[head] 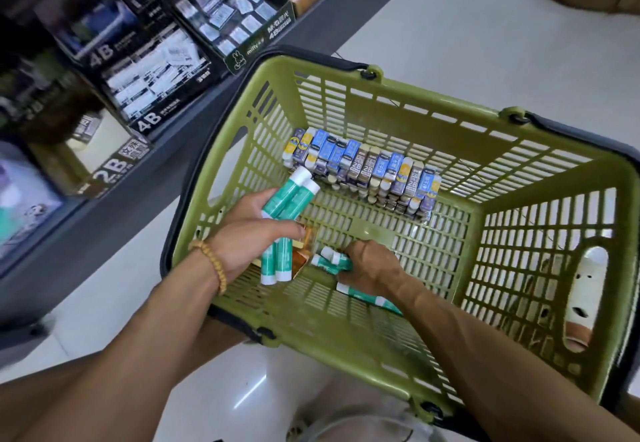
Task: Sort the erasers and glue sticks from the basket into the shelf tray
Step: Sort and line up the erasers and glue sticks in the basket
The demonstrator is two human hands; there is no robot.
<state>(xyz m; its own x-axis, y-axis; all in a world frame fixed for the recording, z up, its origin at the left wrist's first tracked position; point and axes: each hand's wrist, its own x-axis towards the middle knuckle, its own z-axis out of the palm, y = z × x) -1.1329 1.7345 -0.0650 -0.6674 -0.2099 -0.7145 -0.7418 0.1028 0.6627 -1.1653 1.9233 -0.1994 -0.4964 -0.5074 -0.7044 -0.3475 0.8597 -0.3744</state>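
My left hand [252,230] held a bunch of glue sticks [289,195] and my right hand [372,266] grabbed more, low in the basket [519,233]. The erasers [363,171] sat stacked at its far side, not yet shelved

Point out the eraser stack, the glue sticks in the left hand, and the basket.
eraser stack [363,171], head view, top row of wrappers
glue sticks [289,195], head view, green barrels above the left hand's fingers
basket [446,122], head view, far green wall
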